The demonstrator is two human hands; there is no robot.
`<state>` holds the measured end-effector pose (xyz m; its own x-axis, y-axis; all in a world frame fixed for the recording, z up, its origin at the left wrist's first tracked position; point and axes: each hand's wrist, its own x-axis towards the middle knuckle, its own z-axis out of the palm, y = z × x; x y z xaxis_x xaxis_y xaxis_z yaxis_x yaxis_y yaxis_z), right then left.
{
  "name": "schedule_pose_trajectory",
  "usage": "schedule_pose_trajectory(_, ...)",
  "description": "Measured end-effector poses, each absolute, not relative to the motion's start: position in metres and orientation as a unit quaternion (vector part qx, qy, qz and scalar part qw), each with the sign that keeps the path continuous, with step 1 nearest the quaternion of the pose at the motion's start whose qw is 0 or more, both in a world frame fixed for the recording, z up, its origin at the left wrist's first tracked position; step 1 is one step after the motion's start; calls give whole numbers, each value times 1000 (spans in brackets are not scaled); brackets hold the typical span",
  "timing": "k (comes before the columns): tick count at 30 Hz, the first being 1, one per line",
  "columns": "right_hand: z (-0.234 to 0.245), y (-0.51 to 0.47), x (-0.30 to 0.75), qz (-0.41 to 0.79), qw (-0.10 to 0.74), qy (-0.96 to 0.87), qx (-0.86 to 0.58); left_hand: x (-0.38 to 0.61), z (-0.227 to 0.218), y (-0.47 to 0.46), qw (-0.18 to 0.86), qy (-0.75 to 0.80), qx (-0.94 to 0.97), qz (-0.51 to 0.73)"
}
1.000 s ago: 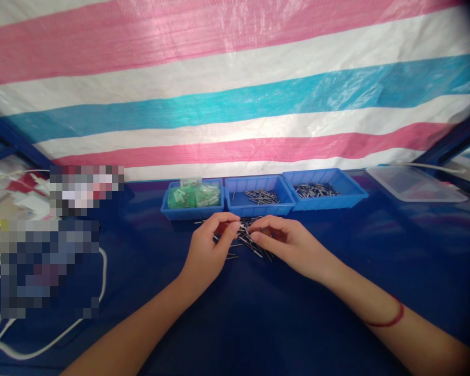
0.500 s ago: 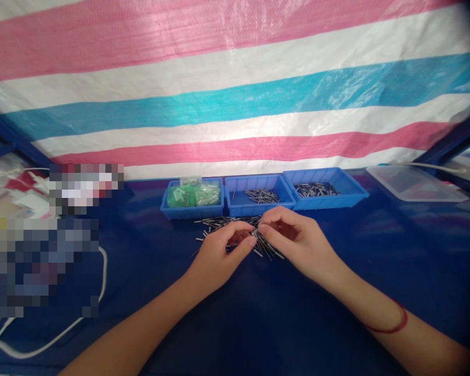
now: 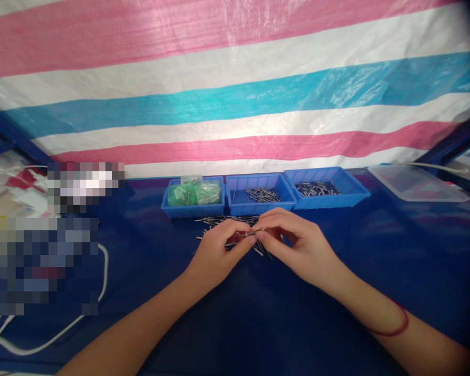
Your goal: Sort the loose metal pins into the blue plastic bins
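My left hand (image 3: 223,250) and my right hand (image 3: 297,240) meet fingertip to fingertip over a loose pile of thin metal rods (image 3: 209,221) on the blue table. Between them, a slim metal rod (image 3: 253,233) lies roughly level. The thumb and fingers of each hand pinch it, and its ends are partly covered. My fingers and wrists hide much of the pile. Just behind it, a blue bin (image 3: 254,209) holds more thin rods, with another blue bin (image 3: 332,201) of rods to its right.
At the left of the row, a third blue bin (image 3: 194,211) contains green and clear bags (image 3: 188,194). A clear plastic lid (image 3: 417,185) lies at the back right. White cable (image 3: 105,271) loops at the left, near blurred-out items. A striped sheet (image 3: 235,104) hangs behind.
My fingertips have shifted slightly, and the rod between them now shows lying crosswise from hand to hand. My right fingers have turned a little; the bins stay put.
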<state>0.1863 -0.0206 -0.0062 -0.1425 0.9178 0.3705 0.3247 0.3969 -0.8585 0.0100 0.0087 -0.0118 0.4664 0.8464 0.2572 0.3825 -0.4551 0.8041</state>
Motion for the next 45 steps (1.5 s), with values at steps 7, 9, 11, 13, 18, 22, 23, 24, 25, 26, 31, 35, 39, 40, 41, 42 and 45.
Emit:
schedule_pose_trajectory(7, -5, -17, 188, 304, 438, -711, -459, 5, -3, 11, 283, 390, 794, 371)
schedule_pose_trajectory(9, -6, -16, 188, 313, 419, -720, -457, 4, -2, 11, 283, 393, 796, 363)
schedule_pose_trajectory(11, -7, -14, 187, 343, 434, -686, -473, 4, -2, 11, 285, 396, 803, 342)
schedule_pose_trajectory(13, -8, -11, 190, 380, 490, -602, -503, 3, -4, 13, 269, 389, 824, 314)
schedule_pose_trajectory(18, -8, 9, 224, 455, 661, -331, -497, -1, -15, 17, 126, 354, 901, 216)
schedule_pose_trajectory(22, -6, 22, 261, 503, 661, -261, -491, -3, -20, 19, 73, 349, 921, 158)
schedule_pose_trajectory(23, -6, 24, 266, 514, 656, -251, -492, -3, -20, 19, 68, 348, 922, 152)
schedule_pose_trajectory(24, -5, 24, 269, 524, 651, -243, -493, -3, -20, 19, 63, 348, 924, 147)
schedule_pose_trajectory(25, -5, 24, 270, 531, 647, -235, -494, -3, -20, 19, 59, 349, 924, 142)
schedule_pose_trajectory(26, -4, 24, 268, 539, 641, -231, -495, -3, -19, 19, 55, 350, 925, 137)
schedule_pose_trajectory(31, -2, 17, 242, 585, 590, -263, -491, 0, -20, 19, 38, 357, 924, 130)
schedule_pose_trajectory(35, -3, 9, 225, 543, 532, -382, -526, 0, -20, 19, 45, 371, 911, 172)
schedule_pose_trajectory(39, -4, -1, 214, 454, 419, -585, -525, 0, -16, 19, 128, 391, 877, 249)
schedule_pose_trajectory(40, -5, -3, 211, 449, 397, -615, -512, 1, -15, 18, 151, 392, 867, 269)
schedule_pose_trajectory(41, -5, -6, 208, 448, 386, -632, -500, 1, -14, 17, 171, 392, 858, 286)
schedule_pose_trajectory(42, -5, -7, 205, 448, 386, -638, -493, 2, -14, 16, 190, 390, 850, 298)
schedule_pose_trajectory(45, -6, -11, 196, 448, 412, -627, -486, 5, -14, 12, 240, 387, 835, 308)
